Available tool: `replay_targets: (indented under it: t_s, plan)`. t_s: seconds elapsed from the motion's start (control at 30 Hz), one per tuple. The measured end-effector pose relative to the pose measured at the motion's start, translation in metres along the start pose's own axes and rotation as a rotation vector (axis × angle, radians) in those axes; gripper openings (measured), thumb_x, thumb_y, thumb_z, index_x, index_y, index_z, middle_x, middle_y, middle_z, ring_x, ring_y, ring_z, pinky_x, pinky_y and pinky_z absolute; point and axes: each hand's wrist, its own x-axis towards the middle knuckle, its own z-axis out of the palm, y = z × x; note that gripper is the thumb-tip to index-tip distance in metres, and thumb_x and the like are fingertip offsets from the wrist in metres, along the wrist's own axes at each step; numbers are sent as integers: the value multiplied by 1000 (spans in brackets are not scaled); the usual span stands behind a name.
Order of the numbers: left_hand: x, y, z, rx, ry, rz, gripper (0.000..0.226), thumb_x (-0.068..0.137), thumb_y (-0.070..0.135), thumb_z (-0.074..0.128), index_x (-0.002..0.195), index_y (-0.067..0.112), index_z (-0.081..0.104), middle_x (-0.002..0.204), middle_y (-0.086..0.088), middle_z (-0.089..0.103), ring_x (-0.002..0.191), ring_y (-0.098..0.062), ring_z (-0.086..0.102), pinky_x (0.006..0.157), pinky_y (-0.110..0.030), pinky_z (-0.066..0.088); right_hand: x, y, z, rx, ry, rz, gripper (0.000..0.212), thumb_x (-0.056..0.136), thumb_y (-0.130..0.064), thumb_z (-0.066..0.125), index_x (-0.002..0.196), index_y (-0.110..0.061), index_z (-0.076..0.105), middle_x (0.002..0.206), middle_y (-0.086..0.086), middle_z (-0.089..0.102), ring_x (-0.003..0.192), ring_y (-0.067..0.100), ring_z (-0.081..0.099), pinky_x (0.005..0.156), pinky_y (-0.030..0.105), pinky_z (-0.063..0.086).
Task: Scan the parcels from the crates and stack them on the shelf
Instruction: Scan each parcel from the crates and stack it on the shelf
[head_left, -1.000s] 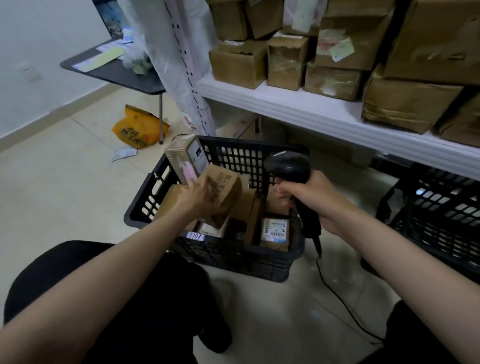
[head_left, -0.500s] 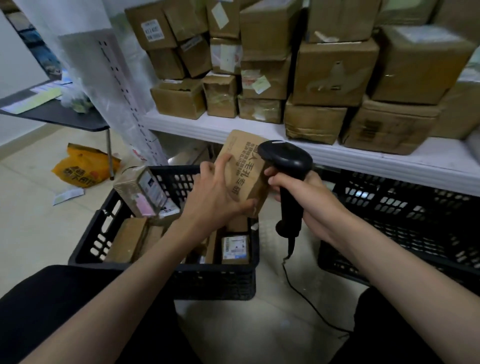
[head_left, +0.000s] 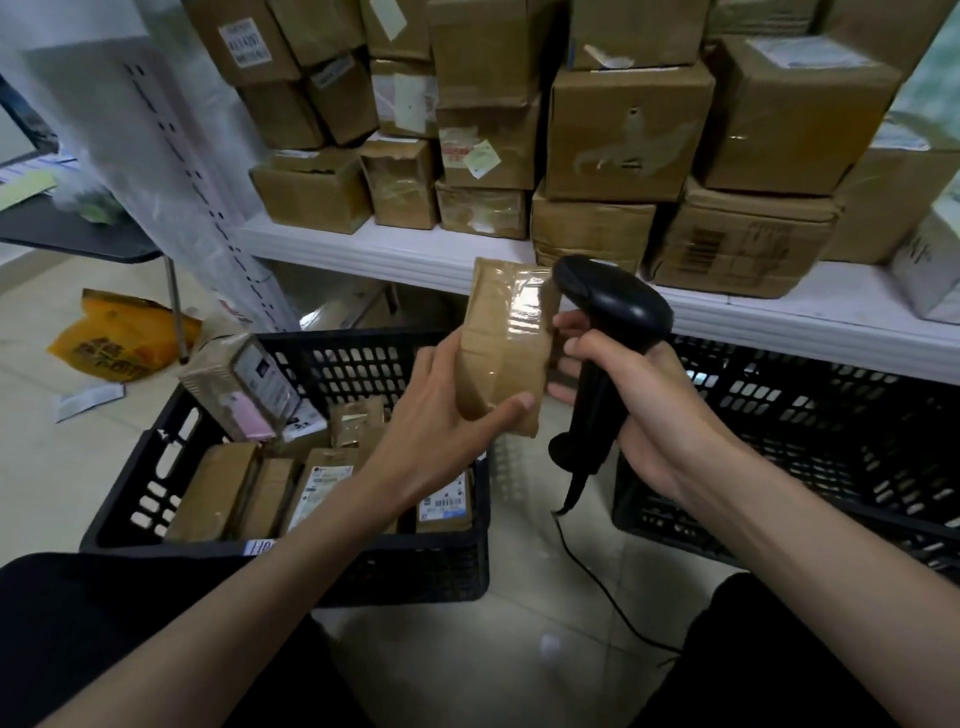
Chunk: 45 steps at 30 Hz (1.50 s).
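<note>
My left hand (head_left: 441, 410) grips a taped parcel (head_left: 506, 348) upright, its long axis near vertical, above the near crate (head_left: 291, 566). My right hand (head_left: 639, 410) grips the scanner (head_left: 608, 332) just right of it, touching. No label faces me; I judge it needs turning toward the scanner head before shelving on the far shelf (head_left: 395, 249).

floor (head_left: 36, 457): pale tiles, lower left | table (head_left: 78, 236): dark, left edge | yellow bag (head_left: 114, 338): on floor under table | wall (head_left: 67, 31): white, upper left
</note>
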Motion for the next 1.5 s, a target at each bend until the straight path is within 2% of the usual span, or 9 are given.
replay_targets:
  t_s: [0.1,0.23,0.3,0.5,0.67,0.8,0.9,1.1,1.5]
  plan:
    - [1,0,0,-13,44,-44,103,68,64,82,149,28,32,125,10,38,110,13,41,85,-10,39,-9,1,4,7,-65,-12,21,95,0,62,113,-2,71,111,0,76,106,13,72,88,37,62]
    - [6,-2,-5,-104,84,-115,95,55,64,82,134,29,42,123,7,50,109,-3,53,90,-33,55,-10,0,5,-50,-108,-40,21,94,1,62,113,-3,72,115,6,74,111,14,70,93,35,60]
    - [6,1,-10,-215,112,-154,87,56,62,78,129,31,43,121,9,54,106,-3,57,85,-30,56,-7,-1,5,-92,-71,-64,19,93,1,63,109,-3,73,110,5,76,106,11,71,92,30,59]
    - [6,7,-16,-553,112,-233,91,52,64,73,132,29,50,122,8,60,110,-10,62,81,-24,51,0,-2,5,-32,40,15,18,90,3,63,97,-12,71,89,0,74,77,5,69,58,15,51]
    - [6,4,-16,-569,-3,-278,89,64,51,90,140,25,51,122,4,68,105,-8,69,82,-23,56,-2,-4,4,-53,13,-16,15,92,1,62,101,-7,71,97,2,77,92,13,73,74,27,61]
    - [9,3,-23,-608,-20,-301,83,64,42,81,139,17,56,118,-1,74,100,-10,74,74,-17,57,-3,-4,4,-128,20,-53,18,89,0,66,104,-6,73,107,6,77,104,18,72,91,34,58]
    - [14,0,-29,-598,-2,-304,84,66,41,82,141,17,54,118,-1,73,98,-8,74,72,-16,57,-3,-7,3,-200,44,-109,13,90,-3,67,94,-13,74,92,-5,77,85,5,70,73,17,53]
    - [19,-5,-38,-608,57,-310,86,66,40,82,142,17,52,121,0,71,100,-8,73,72,-17,58,-13,-14,4,-213,-64,2,13,89,1,64,78,-6,67,74,13,62,59,16,58,54,24,49]
    - [24,-14,-43,-610,101,-320,87,66,35,85,144,16,52,119,-2,74,105,-18,74,95,-41,59,-23,-20,0,-271,-177,45,17,93,-5,64,77,-10,64,69,6,61,51,13,54,48,20,42]
